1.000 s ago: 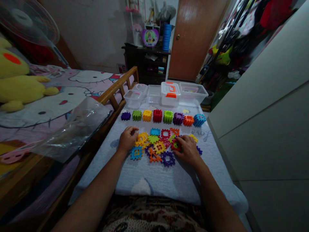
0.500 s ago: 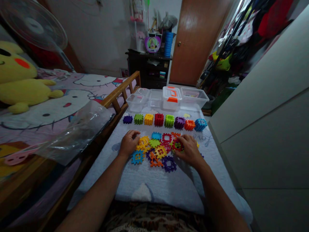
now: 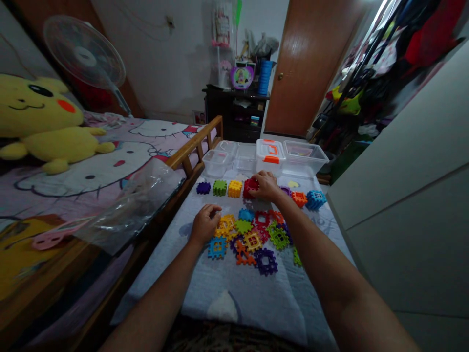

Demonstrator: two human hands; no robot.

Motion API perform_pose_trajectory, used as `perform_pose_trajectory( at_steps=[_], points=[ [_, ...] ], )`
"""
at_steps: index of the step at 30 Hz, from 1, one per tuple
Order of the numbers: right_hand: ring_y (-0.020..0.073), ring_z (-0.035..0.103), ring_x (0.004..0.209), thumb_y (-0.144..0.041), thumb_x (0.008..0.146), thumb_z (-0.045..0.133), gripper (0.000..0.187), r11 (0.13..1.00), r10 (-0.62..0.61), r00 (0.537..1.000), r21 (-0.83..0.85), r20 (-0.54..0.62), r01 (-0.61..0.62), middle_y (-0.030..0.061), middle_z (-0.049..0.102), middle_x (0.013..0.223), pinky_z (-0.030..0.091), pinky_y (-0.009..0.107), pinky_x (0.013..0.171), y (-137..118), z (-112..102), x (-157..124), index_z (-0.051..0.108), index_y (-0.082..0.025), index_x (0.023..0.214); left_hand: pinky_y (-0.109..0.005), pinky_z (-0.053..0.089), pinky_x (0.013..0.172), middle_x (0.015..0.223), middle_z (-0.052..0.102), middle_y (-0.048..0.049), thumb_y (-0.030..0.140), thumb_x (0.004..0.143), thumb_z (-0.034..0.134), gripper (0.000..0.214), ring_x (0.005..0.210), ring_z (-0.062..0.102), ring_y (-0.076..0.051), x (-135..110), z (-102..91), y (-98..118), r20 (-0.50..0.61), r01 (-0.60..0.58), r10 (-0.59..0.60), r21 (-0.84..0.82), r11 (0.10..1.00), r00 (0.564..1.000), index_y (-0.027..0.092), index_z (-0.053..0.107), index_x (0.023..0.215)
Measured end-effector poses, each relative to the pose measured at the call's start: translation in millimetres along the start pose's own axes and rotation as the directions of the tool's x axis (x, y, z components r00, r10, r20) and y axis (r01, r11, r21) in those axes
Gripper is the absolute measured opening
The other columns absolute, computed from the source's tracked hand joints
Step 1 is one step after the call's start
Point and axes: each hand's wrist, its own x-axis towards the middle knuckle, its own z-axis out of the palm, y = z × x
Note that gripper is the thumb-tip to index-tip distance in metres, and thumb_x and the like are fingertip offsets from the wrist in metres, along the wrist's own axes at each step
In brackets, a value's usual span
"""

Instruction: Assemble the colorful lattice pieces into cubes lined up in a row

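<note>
My right hand (image 3: 266, 187) reaches to the back row, its fingers closed round a red interlocking block tile (image 3: 251, 187) at the red stack. My left hand (image 3: 205, 225) rests on the cloth, fingers loosely bent and holding nothing, beside yellow tiles (image 3: 226, 224). In front of the row lies a loose pile of tiles: a light blue one (image 3: 217, 248), a dark purple one (image 3: 266, 261), an orange one (image 3: 245, 255) and a green one (image 3: 279, 236). Row stacks include purple (image 3: 203, 188), green (image 3: 220, 187), yellow (image 3: 235, 188), orange (image 3: 299, 198) and blue (image 3: 315, 199). My right hand and arm hide part of the row.
Clear plastic boxes (image 3: 306, 157) stand along the far end, one with a lid and orange clips (image 3: 271, 159). A wooden bed rail (image 3: 194, 146) borders the left, with a plastic bag (image 3: 135, 210) by it. A white cabinet (image 3: 410, 195) borders the right.
My right hand has moved from the pile, away from me, to the red stack, carrying a red tile. The left hand stays by the yellow tiles. The view has shifted slightly.
</note>
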Motion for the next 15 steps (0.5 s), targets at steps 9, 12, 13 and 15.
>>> perform_pose_trajectory(
  at_steps=[9, 12, 13, 15],
  points=[
    [0.0347, 0.049, 0.115, -0.045, 0.079, 0.071, 0.049, 0.999, 0.018, 0.992, -0.045, 0.128, -0.012, 0.0147, 0.060, 0.124, 0.039, 0.046, 0.095, 0.2, -1.2, 14.5, 0.068, -0.021, 0.122, -0.036, 0.053, 0.084, 0.092, 0.067, -0.0044, 0.031, 0.081, 0.058, 0.015, 0.087, 0.065, -0.022, 1.1, 0.1, -1.5, 0.014, -0.008, 0.008, 0.007, 1.000, 1.000, 0.021, 0.068, 0.088],
    [0.0349, 0.050, 0.115, -0.045, 0.080, 0.071, 0.048, 0.998, 0.017, 0.991, -0.055, 0.134, -0.010, 0.0151, 0.060, 0.123, 0.040, 0.046, 0.095, -1.2, -0.7, 14.4, 0.069, -0.020, 0.121, -0.035, 0.053, 0.084, 0.093, 0.067, -0.0046, 0.030, 0.082, 0.057, 0.016, 0.087, 0.065, -0.022, 0.7, 0.6, -2.2, 0.014, -0.007, 0.007, 0.012, 1.000, 1.000, 0.021, 0.069, 0.089],
    [0.0350, 0.050, 0.114, -0.044, 0.080, 0.071, 0.048, 0.998, 0.014, 0.991, -0.058, 0.131, -0.007, 0.0152, 0.061, 0.122, 0.040, 0.047, 0.095, -1.8, -0.7, 14.2, 0.069, -0.020, 0.121, -0.035, 0.053, 0.084, 0.093, 0.067, -0.0047, 0.030, 0.083, 0.057, 0.016, 0.087, 0.065, -0.021, 0.6, 0.8, -2.7, 0.016, -0.007, 0.007, 0.016, 1.000, 1.000, 0.021, 0.069, 0.089],
    [0.0351, 0.050, 0.115, -0.043, 0.079, 0.072, 0.052, 0.998, 0.011, 0.993, -0.066, 0.116, -0.003, 0.0154, 0.061, 0.124, 0.041, 0.047, 0.096, -3.0, -1.9, 13.1, 0.067, -0.020, 0.124, -0.035, 0.053, 0.084, 0.093, 0.066, -0.0045, 0.030, 0.083, 0.057, 0.017, 0.087, 0.065, -0.021, 0.6, 1.2, -3.9, 0.018, -0.008, 0.007, 0.026, 1.000, 1.000, 0.021, 0.069, 0.090]
  ],
)
